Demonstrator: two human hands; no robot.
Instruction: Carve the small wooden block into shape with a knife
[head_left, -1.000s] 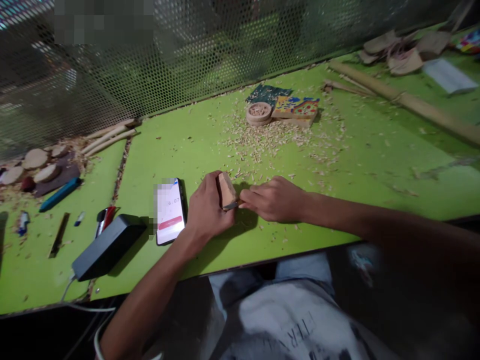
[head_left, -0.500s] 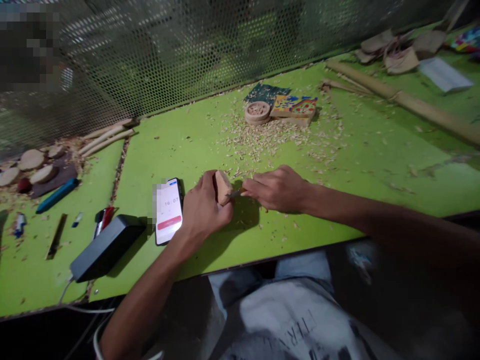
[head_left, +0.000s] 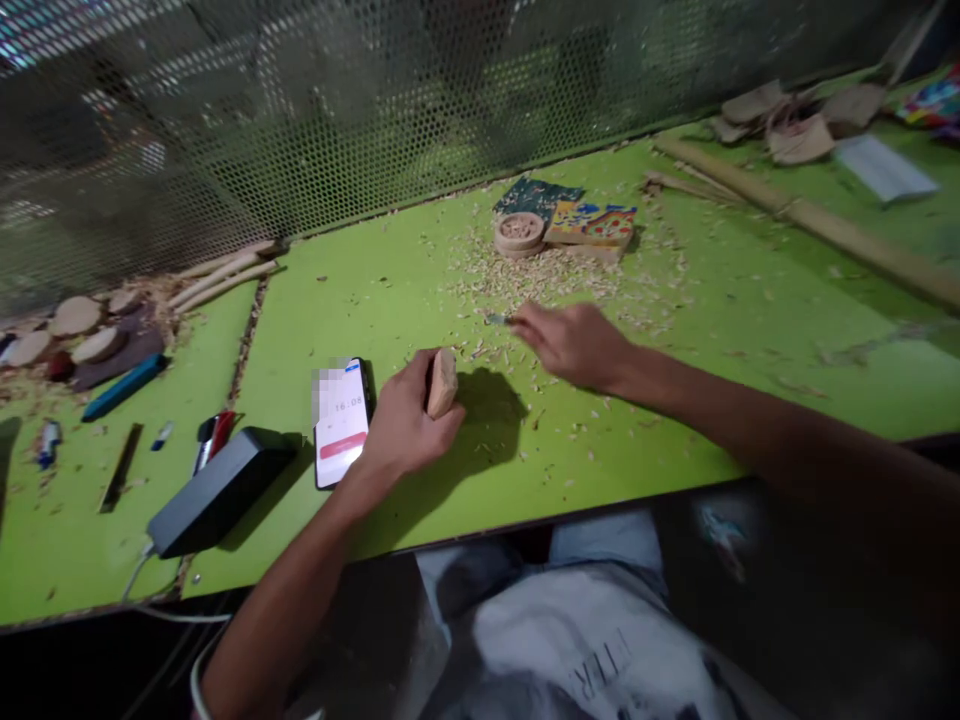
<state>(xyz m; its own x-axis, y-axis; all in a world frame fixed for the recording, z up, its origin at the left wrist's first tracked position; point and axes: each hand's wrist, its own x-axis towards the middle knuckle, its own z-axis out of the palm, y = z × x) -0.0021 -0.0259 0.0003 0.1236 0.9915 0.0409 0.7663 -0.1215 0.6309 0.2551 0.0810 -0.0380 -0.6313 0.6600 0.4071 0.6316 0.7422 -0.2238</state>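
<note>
Nearest us, below the table edge, is a pale shirt. Just over the edge, the left hand has its fingers curled snugly around the block, thumb along the near side, so that one pale wooden face stands out past the grip. The phone lies just beside that wrist, and the black box sits farther left.

A little farther out, the right hand has its fingers closed on a small knife, the handle mostly hidden in the grip. The blade is small and blurred, so we can't be sure of its shape.

Half a second ago we saw the blade against the block; now the two are apart, with the knife out toward the shavings. The block has also turned and shows us a narrower face. For the work in hand, we judge that no cut is being made at this instant, though both hands keep their holds.

Beyond, among the shavings, stand the dish and the painted board; behind everything rises the mesh.
</note>
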